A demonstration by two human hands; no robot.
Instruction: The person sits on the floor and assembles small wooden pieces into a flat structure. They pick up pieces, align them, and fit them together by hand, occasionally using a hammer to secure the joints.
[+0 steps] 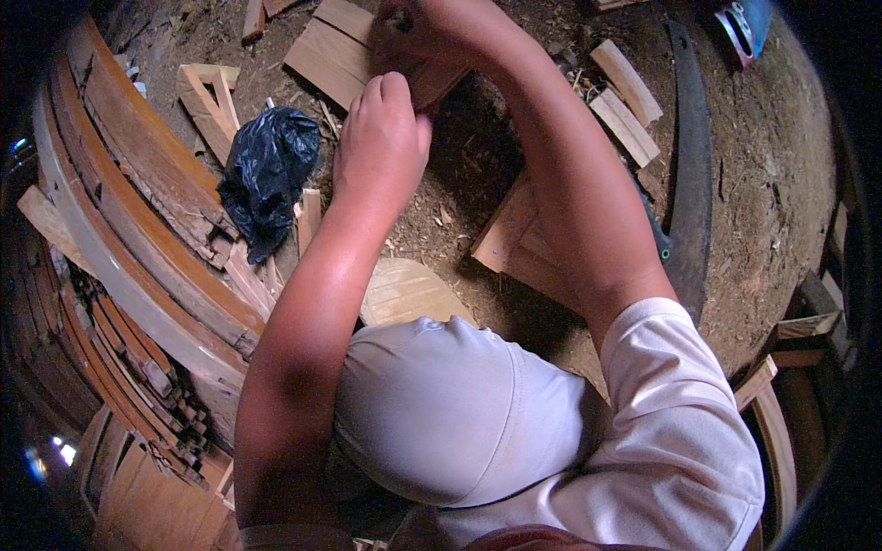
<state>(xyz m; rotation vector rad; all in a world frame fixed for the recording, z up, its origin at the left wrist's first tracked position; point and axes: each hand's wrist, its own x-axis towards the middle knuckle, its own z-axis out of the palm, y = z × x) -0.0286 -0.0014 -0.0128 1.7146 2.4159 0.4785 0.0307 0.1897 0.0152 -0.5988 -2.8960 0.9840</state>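
Note:
My left hand (pixel 381 138) is closed, its fingers curled over the near edge of a wooden piece (pixel 439 84) that lies in shadow. Beyond it, at the top edge of the view, my right hand (pixel 427 26) bends inward with curled fingers; what they hold is hidden. Flat pale wooden boards (pixel 323 55) lie on the ground just left of both hands. A crumpled black plastic bag (pixel 268 174) rests left of my left forearm.
Long curved wooden beams (pixel 152 211) are stacked along the left. A dark saw-like blade (pixel 691 174) lies at right, near wood offcuts (pixel 627 124). Another board (pixel 528 234) sits under my right forearm. A blue and silver object (pixel 742 32) is at the far right.

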